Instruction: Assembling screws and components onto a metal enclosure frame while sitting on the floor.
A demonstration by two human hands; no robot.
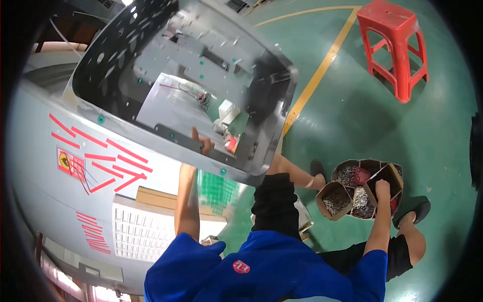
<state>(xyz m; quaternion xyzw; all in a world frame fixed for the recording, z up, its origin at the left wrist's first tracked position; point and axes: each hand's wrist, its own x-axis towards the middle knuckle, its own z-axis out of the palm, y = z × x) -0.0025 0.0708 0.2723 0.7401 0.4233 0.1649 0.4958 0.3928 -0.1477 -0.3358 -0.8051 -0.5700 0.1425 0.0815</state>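
Observation:
A large grey metal housing [221, 172], shaped like an open rectangular shell with rounded corners, is tilted in front of me on the left. My left hand [203, 142] grips its near wall, with the fingers showing over the inner side and the forearm below the edge. On the right, my right hand [383, 188] reaches down into a brown cardboard box [373, 187]; its fingers are hidden inside. Around that box, a cluster of open containers holds small metal parts [361, 202], which look like screws. A red bag or wrapper [360, 176] lies among them.
A red plastic stool [390, 30] stands at the far right, past a yellow floor line [322, 65]. At left is a white work surface [37, 166] with red strips [103, 157] and a white gridded tray [151, 229]. A small white box [229, 111] shows through the housing.

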